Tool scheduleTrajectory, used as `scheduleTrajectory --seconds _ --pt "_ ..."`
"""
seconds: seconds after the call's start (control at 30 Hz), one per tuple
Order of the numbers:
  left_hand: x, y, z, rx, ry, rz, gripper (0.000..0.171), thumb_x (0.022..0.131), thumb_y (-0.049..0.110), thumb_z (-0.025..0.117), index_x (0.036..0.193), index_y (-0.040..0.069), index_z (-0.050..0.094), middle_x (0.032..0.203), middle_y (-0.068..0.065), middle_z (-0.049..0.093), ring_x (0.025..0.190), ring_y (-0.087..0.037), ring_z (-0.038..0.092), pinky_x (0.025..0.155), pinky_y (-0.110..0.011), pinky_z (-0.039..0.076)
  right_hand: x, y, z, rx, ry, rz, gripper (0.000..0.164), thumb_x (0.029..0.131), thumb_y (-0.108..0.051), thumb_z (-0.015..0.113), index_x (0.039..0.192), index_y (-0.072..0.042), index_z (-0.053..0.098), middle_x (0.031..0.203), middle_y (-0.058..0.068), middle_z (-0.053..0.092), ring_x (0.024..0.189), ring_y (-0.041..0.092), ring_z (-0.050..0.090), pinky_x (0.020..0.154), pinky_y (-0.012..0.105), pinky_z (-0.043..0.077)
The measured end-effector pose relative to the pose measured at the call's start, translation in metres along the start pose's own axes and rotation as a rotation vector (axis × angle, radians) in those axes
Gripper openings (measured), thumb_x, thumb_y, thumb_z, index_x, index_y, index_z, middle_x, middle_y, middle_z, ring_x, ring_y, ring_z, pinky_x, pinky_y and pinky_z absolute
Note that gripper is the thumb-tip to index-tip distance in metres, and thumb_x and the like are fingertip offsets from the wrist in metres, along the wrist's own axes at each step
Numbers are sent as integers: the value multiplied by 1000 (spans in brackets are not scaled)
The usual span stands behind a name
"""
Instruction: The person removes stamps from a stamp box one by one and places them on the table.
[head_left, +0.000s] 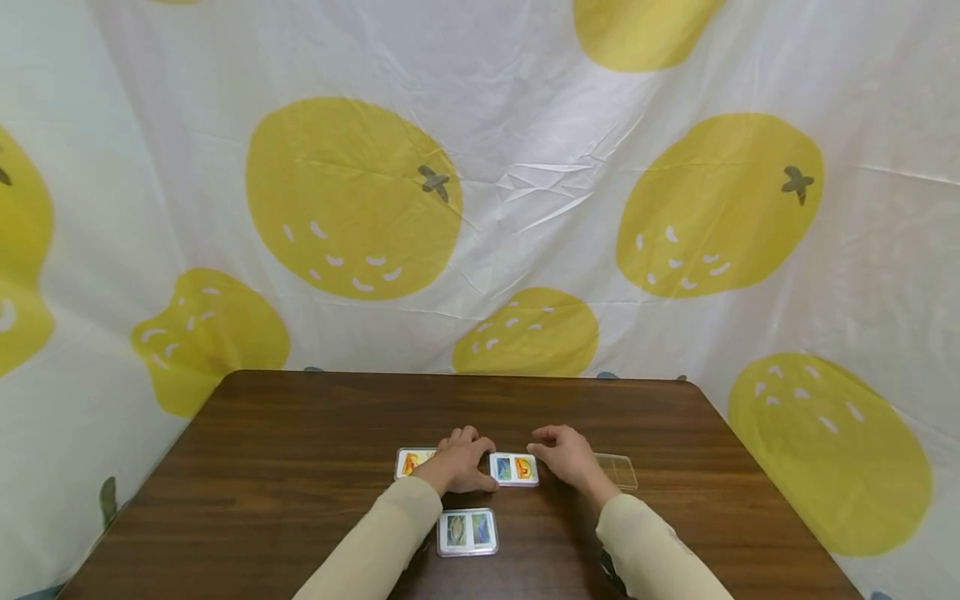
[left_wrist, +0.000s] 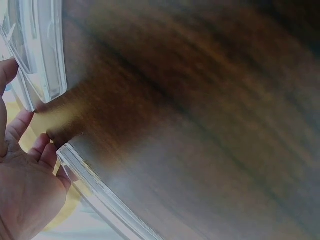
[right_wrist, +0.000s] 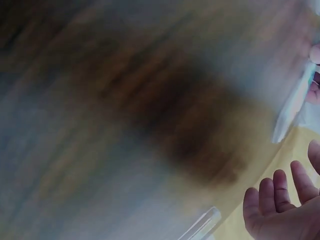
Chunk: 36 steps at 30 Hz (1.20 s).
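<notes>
A clear plastic case with two picture cards, one blue and one orange (head_left: 514, 469), is in the middle of the table. My left hand (head_left: 459, 463) grips this case's left end between thumb and forefinger; the right wrist view shows the edge of the held case (right_wrist: 294, 107). Just right of it, my right hand (head_left: 567, 455) hovers with fingers loosely extended, apart from the case. A second card case (head_left: 406, 462) lies partly hidden behind the left hand. Closer to me, a third case (head_left: 467, 532) holds two greenish-blue picture cards.
A transparent, cardless plastic piece (head_left: 621, 472) lies right of the right hand, partly covered by it. The dark wooden table (head_left: 300, 500) ends at a hanging white cloth (head_left: 525, 225) printed with yellow fruit.
</notes>
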<state>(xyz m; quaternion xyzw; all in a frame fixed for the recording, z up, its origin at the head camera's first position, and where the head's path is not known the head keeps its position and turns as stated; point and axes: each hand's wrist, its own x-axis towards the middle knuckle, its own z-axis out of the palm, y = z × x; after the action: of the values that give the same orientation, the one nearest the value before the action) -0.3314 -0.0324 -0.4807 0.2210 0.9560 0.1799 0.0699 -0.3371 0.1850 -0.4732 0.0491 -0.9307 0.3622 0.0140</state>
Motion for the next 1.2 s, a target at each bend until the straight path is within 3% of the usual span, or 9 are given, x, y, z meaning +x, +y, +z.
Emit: scheduleTrajectory --seconds 0.33,0.63,1.2 --pt "-1 0 -1 2 7 2 53 82 44 78 125 18 60 128 -8 46 122 -28 40 106 -46 31 -3 8 5 -176 34 -128 23 86 -20 77 104 -6 75 111 16 66 113 41 55 97 57 39" --pt "1 -1 0 7 1 0 54 82 46 77 125 20 59 129 -7 45 122 -27 40 106 -46 31 -2 13 9 -261 18 -121 20 88 -28 75 103 -14 76 125 19 60 121 44 47 94 66 34" --pt "1 -2 1 11 1 4 54 82 47 77 125 20 59 128 -6 45 122 -27 40 105 -46 31 -2 13 13 -295 33 -121 13 86 -26 76 94 -15 75 122 18 61 119 44 48 92 64 36"
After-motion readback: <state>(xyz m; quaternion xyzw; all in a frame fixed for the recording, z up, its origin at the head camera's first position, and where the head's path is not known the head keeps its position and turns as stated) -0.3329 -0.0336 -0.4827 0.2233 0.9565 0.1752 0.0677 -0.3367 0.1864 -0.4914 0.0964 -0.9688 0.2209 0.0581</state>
